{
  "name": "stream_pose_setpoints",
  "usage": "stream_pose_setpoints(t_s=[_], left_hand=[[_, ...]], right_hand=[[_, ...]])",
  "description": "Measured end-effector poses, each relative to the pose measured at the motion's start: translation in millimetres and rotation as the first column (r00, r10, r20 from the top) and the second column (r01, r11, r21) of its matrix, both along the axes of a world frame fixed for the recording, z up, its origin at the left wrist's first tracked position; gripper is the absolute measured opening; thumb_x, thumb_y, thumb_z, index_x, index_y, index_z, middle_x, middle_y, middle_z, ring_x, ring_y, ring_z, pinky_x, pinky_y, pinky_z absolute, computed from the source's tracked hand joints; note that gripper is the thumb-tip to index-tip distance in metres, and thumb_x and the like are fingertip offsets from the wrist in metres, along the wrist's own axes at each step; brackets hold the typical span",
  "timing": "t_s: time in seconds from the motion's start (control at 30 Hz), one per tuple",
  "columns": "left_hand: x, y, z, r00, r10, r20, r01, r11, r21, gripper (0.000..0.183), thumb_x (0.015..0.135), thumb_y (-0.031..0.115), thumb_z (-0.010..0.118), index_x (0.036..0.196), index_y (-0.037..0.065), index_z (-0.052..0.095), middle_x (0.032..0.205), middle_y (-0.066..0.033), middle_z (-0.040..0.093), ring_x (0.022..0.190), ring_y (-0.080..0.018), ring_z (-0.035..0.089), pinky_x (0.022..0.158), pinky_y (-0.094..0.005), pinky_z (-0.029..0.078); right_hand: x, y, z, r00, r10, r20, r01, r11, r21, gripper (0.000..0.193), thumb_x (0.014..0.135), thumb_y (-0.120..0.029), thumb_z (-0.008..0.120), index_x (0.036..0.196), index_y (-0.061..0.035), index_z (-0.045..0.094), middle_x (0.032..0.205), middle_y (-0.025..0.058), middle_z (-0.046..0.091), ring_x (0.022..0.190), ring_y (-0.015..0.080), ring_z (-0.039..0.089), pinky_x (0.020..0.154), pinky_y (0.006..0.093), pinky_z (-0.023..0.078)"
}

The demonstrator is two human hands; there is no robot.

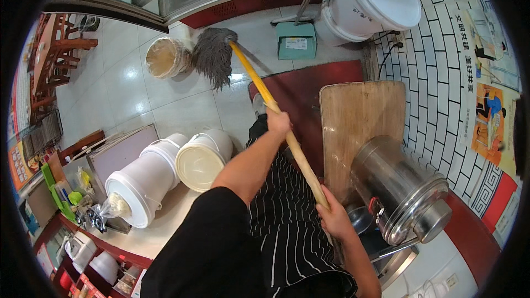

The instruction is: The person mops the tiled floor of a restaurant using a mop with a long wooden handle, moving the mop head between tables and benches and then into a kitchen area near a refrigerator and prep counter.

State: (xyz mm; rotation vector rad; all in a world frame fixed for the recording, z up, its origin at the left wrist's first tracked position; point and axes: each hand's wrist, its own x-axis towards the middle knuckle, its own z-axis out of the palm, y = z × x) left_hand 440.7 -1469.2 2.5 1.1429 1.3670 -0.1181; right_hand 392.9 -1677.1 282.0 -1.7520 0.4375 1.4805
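A mop point(255, 75) with a yellow and bare-wood handle slants across the middle of the view. My left hand point(279, 122) is closed around its handle near the lower end of the yellow part. Farther back along the bare wood, my right hand point(332, 213) grips the same handle. The grey string mop head point(214, 58) lies on the tiled floor at the far side, right beside a small bucket point(164, 58) with a brownish inside. Whether the strings touch the bucket I cannot tell.
A green dustpan point(296, 41) and stacked white buckets point(369, 5) stand at the far right. A wooden board point(361, 116) and a steel drum point(398, 187) are close on my right. White tubs point(203, 160) line the left counter. A dark red mat point(312, 91) lies ahead.
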Motion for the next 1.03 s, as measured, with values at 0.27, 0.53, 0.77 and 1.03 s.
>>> stream_pose_setpoints(t_s=[0.27, 0.53, 0.77, 1.03], left_hand=[[-92.0, -166.2, 77.7, 0.996, 0.016, -0.09, -0.052, 0.914, -0.402, 0.08, 0.086, 0.01, 0.056, 0.15, 0.021, 0.009, 0.083, -0.0194, 0.06, 0.055, -0.0274, 0.061, 0.051, -0.0392, 0.053], [-73.2, -154.9, 46.9, 0.842, -0.359, -0.402, 0.306, 0.932, -0.193, 0.062, 0.086, 0.021, 0.057, 0.138, 0.005, 0.027, 0.115, -0.0292, 0.06, 0.105, -0.0443, 0.06, 0.094, -0.0485, 0.047], [26.6, -8.4, -30.7, 0.862, -0.361, -0.355, 0.375, 0.926, -0.032, 0.049, 0.082, 0.018, 0.056, 0.124, -0.003, 0.042, 0.115, -0.0291, 0.061, 0.107, -0.0434, 0.06, 0.094, -0.0469, 0.048], [-55.8, -148.5, 43.0, 0.849, -0.337, -0.406, 0.359, 0.933, -0.024, 0.049, 0.081, 0.019, 0.059, 0.123, 0.004, 0.039, 0.113, -0.0318, 0.059, 0.106, -0.0448, 0.059, 0.096, -0.0504, 0.044]], right_hand=[[-68.9, -138.3, 76.4, 0.976, 0.026, -0.216, -0.063, 0.984, -0.168, 0.056, 0.1, -0.02, 0.049, 0.151, -0.0104, 0.027, 0.079, 0.004, 0.052, 0.056, 0.0108, 0.047, 0.052, 0.0302, 0.042], [-108.5, -141.9, 17.6, 0.95, -0.243, -0.195, 0.21, 0.962, -0.176, 0.053, 0.102, -0.021, 0.048, 0.15, -0.0105, 0.029, 0.072, -0.0001, 0.049, 0.05, 0.0087, 0.043, 0.046, 0.027, 0.038], [-18.2, -16.4, -45.0, 0.903, -0.312, -0.294, 0.344, 0.937, 0.064, 0.053, 0.102, -0.027, 0.047, 0.15, -0.0201, 0.027, 0.074, 0.0008, 0.05, 0.05, 0.0078, 0.046, 0.042, 0.0224, 0.041], [-65.2, -118.8, 40.7, 0.856, -0.387, -0.341, 0.4, 0.916, -0.036, 0.059, 0.101, -0.025, 0.049, 0.153, -0.021, 0.021, 0.115, 0.0052, 0.044, 0.099, 0.0145, 0.043, 0.083, 0.0285, 0.03]])
